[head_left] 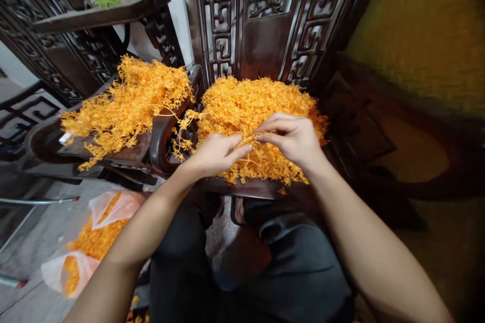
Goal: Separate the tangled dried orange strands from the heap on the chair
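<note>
A: What's nearest?

B: The legs (299, 262), then the seat's (246, 189) front edge, with orange bits reaching over it. Open room lies between that edge and the forearms.

A: And the strand (248, 139)?

B: Thin and orange, between both hands over the pile (257, 103). Its long axis runs mostly sideways, right end slightly farther away.

A: Fingers?

B: The right hand (297, 139) pinches it. The left hand's (222, 154) thumb and fingers flank its left end; I can't tell whether they grip.

A: Farther edges?

B: A curved armrest (161, 144) bounds the left, and the carved back (265, 48) rises behind the pile.
</note>
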A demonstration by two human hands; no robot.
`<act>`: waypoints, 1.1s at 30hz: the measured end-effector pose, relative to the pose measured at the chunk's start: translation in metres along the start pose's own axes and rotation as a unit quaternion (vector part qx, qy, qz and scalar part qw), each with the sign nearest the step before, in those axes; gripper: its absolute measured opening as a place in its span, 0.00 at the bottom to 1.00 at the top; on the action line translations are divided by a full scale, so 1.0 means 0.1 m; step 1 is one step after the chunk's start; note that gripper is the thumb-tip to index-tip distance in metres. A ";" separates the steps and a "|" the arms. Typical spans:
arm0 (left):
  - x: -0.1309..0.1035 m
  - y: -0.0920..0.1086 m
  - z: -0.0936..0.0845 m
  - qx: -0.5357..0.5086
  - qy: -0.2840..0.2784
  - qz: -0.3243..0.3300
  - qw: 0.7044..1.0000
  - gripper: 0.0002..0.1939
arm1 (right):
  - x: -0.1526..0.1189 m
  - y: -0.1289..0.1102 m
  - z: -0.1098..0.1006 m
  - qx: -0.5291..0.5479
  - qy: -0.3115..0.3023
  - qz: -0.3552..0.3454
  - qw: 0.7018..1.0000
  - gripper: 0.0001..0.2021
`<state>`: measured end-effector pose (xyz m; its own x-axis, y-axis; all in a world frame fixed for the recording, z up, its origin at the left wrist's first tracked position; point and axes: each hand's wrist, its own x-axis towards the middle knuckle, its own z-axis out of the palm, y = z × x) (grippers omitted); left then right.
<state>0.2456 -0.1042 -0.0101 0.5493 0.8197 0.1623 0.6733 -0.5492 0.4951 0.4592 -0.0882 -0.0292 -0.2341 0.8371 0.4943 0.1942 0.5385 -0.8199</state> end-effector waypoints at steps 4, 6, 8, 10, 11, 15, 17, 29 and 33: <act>-0.04 -0.04 -0.10 -0.086 0.032 0.006 0.996 0.24 | 0.07 0.34 -0.29 0.144 0.182 0.124 0.965 0.13; -0.06 -0.12 -0.14 -0.115 0.074 -0.005 0.991 0.25 | 0.09 0.55 -0.47 0.149 0.353 0.126 0.915 0.15; -0.05 -0.20 -0.14 -0.113 0.100 -0.001 0.989 0.25 | 0.08 0.74 -0.58 0.068 0.376 0.128 0.915 0.15; -0.02 -0.24 -0.10 -0.089 0.085 0.020 0.992 0.24 | 0.06 0.89 -0.58 -0.065 0.292 0.130 0.945 0.15; 0.00 -0.25 -0.07 -0.072 0.069 0.029 0.995 0.24 | 0.05 0.94 -0.54 -0.128 0.239 0.130 0.954 0.16; 0.03 -0.22 0.02 0.019 -0.002 0.047 0.999 0.23 | 0.12 0.96 -0.32 -0.246 0.114 0.129 0.954 0.22; 0.03 -0.20 0.03 0.071 -0.024 0.054 0.996 0.23 | 0.16 0.82 -0.22 -0.254 0.095 0.103 0.957 0.19; -0.06 -0.18 -0.01 0.161 -0.060 0.027 0.985 0.27 | 0.18 0.23 -0.15 -0.033 0.137 0.093 0.986 0.12; -0.11 -0.19 -0.06 0.176 -0.041 0.017 0.983 0.25 | 0.10 0.21 -0.18 0.075 0.114 0.156 0.978 0.24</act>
<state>0.2240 -0.1019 -0.0167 0.6030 0.7917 0.0978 0.7753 -0.6105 0.1620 0.4784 -0.0667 -0.0364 0.0356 0.9672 0.2515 0.0757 0.2484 -0.9657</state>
